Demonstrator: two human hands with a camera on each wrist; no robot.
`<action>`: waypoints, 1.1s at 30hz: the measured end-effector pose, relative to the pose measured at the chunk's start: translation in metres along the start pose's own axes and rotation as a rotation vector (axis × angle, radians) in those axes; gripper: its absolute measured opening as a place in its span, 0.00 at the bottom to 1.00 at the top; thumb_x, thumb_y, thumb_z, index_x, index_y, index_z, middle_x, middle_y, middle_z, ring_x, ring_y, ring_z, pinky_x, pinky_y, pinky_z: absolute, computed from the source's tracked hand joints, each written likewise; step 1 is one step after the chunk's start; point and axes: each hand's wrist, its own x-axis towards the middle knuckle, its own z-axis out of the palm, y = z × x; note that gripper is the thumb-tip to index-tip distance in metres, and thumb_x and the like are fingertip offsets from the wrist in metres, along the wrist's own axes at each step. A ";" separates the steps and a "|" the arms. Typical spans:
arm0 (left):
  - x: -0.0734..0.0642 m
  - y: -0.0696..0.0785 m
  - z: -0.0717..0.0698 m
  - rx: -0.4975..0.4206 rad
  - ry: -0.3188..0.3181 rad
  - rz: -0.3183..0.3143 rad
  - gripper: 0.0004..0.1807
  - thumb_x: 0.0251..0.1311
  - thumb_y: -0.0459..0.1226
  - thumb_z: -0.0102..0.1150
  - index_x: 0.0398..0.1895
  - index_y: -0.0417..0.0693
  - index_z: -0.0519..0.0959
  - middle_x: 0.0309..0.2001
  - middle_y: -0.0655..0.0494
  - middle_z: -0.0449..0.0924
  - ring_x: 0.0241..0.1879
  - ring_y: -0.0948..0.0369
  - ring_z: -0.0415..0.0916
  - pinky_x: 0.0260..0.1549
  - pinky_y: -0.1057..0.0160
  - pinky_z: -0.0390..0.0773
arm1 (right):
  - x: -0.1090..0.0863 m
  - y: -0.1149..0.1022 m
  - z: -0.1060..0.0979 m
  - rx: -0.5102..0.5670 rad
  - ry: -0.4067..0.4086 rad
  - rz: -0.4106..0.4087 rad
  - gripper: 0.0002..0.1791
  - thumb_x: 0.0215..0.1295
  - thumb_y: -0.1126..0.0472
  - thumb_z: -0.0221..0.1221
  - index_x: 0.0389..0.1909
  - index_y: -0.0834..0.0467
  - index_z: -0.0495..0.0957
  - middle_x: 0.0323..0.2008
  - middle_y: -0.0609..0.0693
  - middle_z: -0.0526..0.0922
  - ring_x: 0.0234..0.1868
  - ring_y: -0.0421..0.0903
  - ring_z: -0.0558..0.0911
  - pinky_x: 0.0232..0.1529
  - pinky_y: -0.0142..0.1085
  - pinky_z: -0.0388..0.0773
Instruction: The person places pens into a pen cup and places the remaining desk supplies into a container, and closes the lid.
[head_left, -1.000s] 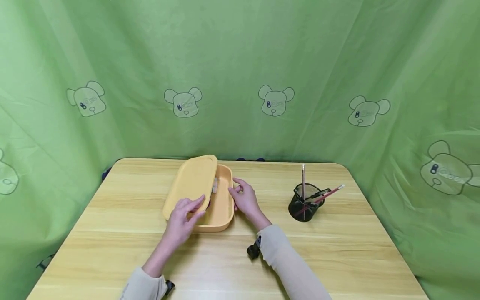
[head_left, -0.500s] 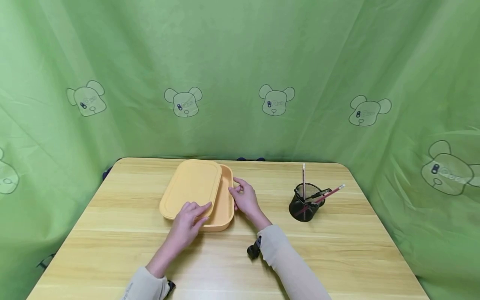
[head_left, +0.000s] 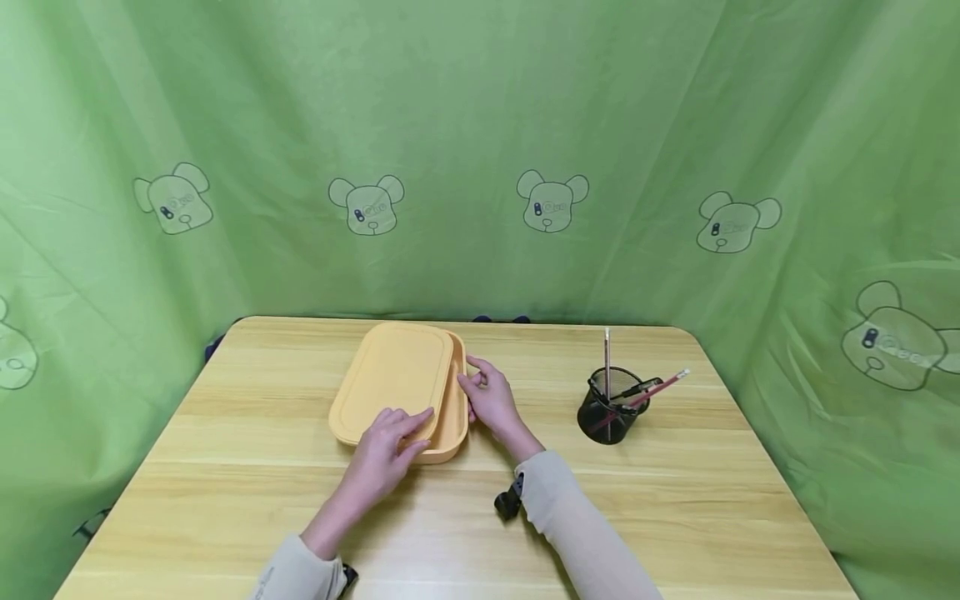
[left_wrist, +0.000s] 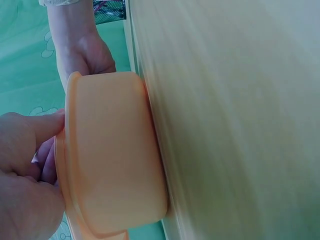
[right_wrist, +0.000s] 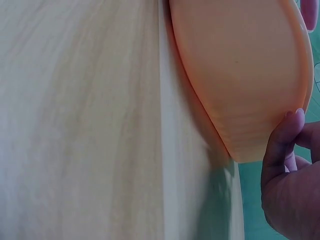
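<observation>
An orange-yellow lid (head_left: pixel 392 379) lies over most of a shallow orange box (head_left: pixel 453 417), offset to the left. A strip of the box's inside shows along its right side; the rest is hidden under the lid. My left hand (head_left: pixel 384 450) pinches the lid's near right corner between thumb and fingers. In the left wrist view, the box wall (left_wrist: pixel 112 150) stands beside that hand. At the box's right rim, my right hand (head_left: pixel 491 402) grips the edge, and in the right wrist view its thumb (right_wrist: pixel 287 132) presses the outer wall.
A black mesh pen holder (head_left: pixel 606 417) with pencils and a black pen stands to the right of the hands. The wooden table (head_left: pixel 450 533) ends at the back against a green curtain (head_left: pixel 465 100) printed with bear heads.
The lid was tilted up on its right side and has come down flatter, then slid right over the box, hiding the things inside. My left hand moved right with it; the right hand stayed put.
</observation>
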 end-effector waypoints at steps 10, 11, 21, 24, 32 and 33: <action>0.001 0.003 0.006 -0.013 0.049 0.064 0.27 0.53 0.32 0.77 0.59 0.45 0.84 0.37 0.58 0.86 0.38 0.63 0.76 0.38 0.66 0.81 | -0.001 0.001 0.000 -0.017 -0.010 0.004 0.29 0.77 0.58 0.60 0.75 0.56 0.68 0.30 0.49 0.75 0.13 0.40 0.75 0.13 0.35 0.78; 0.001 0.003 0.005 -0.019 0.047 0.067 0.26 0.54 0.33 0.77 0.59 0.45 0.84 0.37 0.57 0.87 0.39 0.62 0.78 0.39 0.66 0.82 | -0.001 0.001 -0.001 -0.020 -0.008 0.004 0.29 0.77 0.58 0.60 0.75 0.55 0.68 0.31 0.49 0.75 0.13 0.41 0.75 0.13 0.35 0.78; 0.013 -0.026 -0.041 -0.121 0.096 -0.083 0.24 0.69 0.39 0.66 0.67 0.46 0.78 0.56 0.49 0.86 0.52 0.52 0.81 0.55 0.47 0.83 | -0.005 -0.007 -0.002 -0.159 0.078 -0.126 0.30 0.74 0.59 0.63 0.74 0.58 0.69 0.58 0.57 0.79 0.51 0.49 0.82 0.54 0.41 0.85; 0.017 -0.052 -0.061 -0.207 0.116 -0.229 0.26 0.72 0.38 0.63 0.71 0.43 0.74 0.63 0.42 0.80 0.59 0.45 0.77 0.62 0.42 0.78 | -0.012 -0.011 -0.003 -0.198 0.049 -0.182 0.33 0.73 0.59 0.63 0.76 0.59 0.67 0.67 0.57 0.76 0.66 0.55 0.77 0.69 0.47 0.77; 0.020 -0.100 -0.083 -0.445 -0.040 -0.550 0.33 0.77 0.38 0.55 0.80 0.40 0.59 0.74 0.36 0.68 0.70 0.42 0.70 0.70 0.52 0.74 | -0.032 -0.016 0.002 -0.348 -0.003 -0.264 0.39 0.70 0.52 0.67 0.76 0.60 0.65 0.74 0.60 0.71 0.75 0.60 0.68 0.77 0.56 0.65; 0.020 -0.101 -0.082 -0.461 -0.052 -0.559 0.33 0.77 0.39 0.56 0.80 0.40 0.60 0.73 0.37 0.69 0.70 0.43 0.70 0.68 0.58 0.75 | -0.034 -0.016 0.003 -0.375 -0.004 -0.273 0.39 0.70 0.51 0.67 0.76 0.61 0.65 0.74 0.61 0.70 0.76 0.61 0.67 0.77 0.56 0.64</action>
